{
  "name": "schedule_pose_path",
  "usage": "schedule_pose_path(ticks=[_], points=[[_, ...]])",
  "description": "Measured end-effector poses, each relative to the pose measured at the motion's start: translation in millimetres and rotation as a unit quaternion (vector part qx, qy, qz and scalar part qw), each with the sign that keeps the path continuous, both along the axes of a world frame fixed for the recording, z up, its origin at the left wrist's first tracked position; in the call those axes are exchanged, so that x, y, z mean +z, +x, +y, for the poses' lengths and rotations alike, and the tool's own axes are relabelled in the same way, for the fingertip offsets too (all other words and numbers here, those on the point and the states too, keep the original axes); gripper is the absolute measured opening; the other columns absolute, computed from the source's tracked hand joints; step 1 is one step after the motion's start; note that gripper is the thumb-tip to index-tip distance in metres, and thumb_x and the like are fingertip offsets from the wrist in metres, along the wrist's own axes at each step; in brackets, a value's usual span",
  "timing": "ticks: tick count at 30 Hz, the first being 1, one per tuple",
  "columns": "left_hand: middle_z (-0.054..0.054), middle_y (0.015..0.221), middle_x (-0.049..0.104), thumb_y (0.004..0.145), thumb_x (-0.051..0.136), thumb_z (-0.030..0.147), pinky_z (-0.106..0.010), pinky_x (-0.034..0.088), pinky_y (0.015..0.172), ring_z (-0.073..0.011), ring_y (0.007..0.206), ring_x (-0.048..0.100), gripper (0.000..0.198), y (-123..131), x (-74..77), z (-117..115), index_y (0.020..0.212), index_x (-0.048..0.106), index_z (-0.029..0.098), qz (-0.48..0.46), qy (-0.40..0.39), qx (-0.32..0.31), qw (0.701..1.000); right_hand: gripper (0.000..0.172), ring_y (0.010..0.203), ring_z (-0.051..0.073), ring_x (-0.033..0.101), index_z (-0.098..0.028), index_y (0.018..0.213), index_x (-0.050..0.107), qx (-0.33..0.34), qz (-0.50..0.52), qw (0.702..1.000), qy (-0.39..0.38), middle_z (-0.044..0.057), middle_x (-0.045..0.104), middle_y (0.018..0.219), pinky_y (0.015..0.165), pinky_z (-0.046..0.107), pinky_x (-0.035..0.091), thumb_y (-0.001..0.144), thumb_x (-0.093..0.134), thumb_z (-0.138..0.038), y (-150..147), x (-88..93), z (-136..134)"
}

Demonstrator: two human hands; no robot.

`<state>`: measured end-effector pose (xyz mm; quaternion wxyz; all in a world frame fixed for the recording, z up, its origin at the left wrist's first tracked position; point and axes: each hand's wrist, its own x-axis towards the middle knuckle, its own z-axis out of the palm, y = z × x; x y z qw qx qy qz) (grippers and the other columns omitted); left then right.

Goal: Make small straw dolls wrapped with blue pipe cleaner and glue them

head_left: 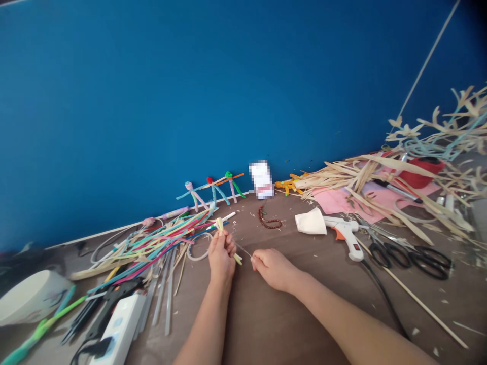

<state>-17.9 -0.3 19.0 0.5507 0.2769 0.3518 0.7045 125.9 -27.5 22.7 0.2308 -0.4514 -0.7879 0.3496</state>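
Note:
My left hand (pixel 221 255) is closed around a small bundle of pale yellow straw strips (pixel 220 225), whose ends stick out above and below the fingers. My right hand (pixel 271 267) is pinched shut on a thin thread or wire (pixel 243 250) that runs tight to the bundle. Both hands hover just above the brown table (pixel 274 324), near its middle.
Coloured strips and glue sticks (pixel 160 243) lie to the left, with black scissors (pixel 99 314) and a white box (pixel 117 324). A white glue gun (pixel 344 234), scissors (pixel 414 256) and dried leaves (pixel 380 177) lie right. Straw figures (pixel 213 190) lean against the blue wall.

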Motion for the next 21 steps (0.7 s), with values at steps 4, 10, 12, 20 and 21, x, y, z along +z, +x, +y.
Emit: schedule_pose_path(ticks=[4,10,12,20,21], points=[[0.009,0.049,0.036,0.069,0.057,0.024,-0.01,0.017,0.03,0.0004,0.031,0.026,0.016,0.1,0.1,-0.2,0.07,0.044,0.016,0.003,0.002,0.003,1.0,0.026,0.058,0.01,0.05,-0.016,0.065,0.053,-0.002,-0.016,1.0,0.007,0.001,0.059,0.062,0.054,0.02,0.028,0.083,0.034,-0.021,-1.1,0.4,-2.4],[0.009,0.049,0.035,0.069,0.057,0.024,-0.011,0.016,0.03,0.0002,0.03,0.025,0.016,0.1,-0.7,0.6,0.069,0.043,0.016,0.003,-0.004,0.006,1.0,0.027,0.063,0.012,0.052,-0.016,0.071,0.056,-0.014,-0.061,0.998,0.021,0.003,0.06,0.067,0.057,0.021,0.029,0.085,0.033,-0.022,-3.3,1.5,-5.1],[0.009,0.049,0.035,0.068,0.057,0.024,-0.011,0.016,0.03,0.0002,0.03,0.024,0.016,-0.1,-0.8,0.7,0.069,0.043,0.016,0.001,-0.005,0.006,1.0,0.028,0.064,0.013,0.053,-0.016,0.072,0.057,-0.013,-0.076,0.997,0.025,0.004,0.061,0.067,0.057,0.021,0.029,0.085,0.033,-0.023,-3.6,1.5,-5.7],[0.009,0.049,0.036,0.068,0.057,0.022,-0.011,0.016,0.03,0.0003,0.031,0.025,0.014,-1.5,-1.3,1.0,0.07,0.044,0.016,-0.008,0.0,0.004,1.0,0.028,0.058,0.011,0.05,-0.016,0.07,0.056,-0.034,-0.073,0.996,0.035,0.002,0.059,0.064,0.053,0.022,0.025,0.085,0.034,-0.024,-5.0,0.3,-5.8],[0.009,0.049,0.036,0.068,0.057,0.022,-0.011,0.016,0.03,0.0003,0.031,0.025,0.014,-1.7,-1.6,1.1,0.07,0.044,0.016,-0.008,0.002,0.003,1.0,0.027,0.057,0.011,0.049,-0.016,0.07,0.056,-0.036,-0.07,0.996,0.03,0.002,0.059,0.064,0.052,0.022,0.024,0.085,0.034,-0.024,-5.1,0.6,-5.7]])
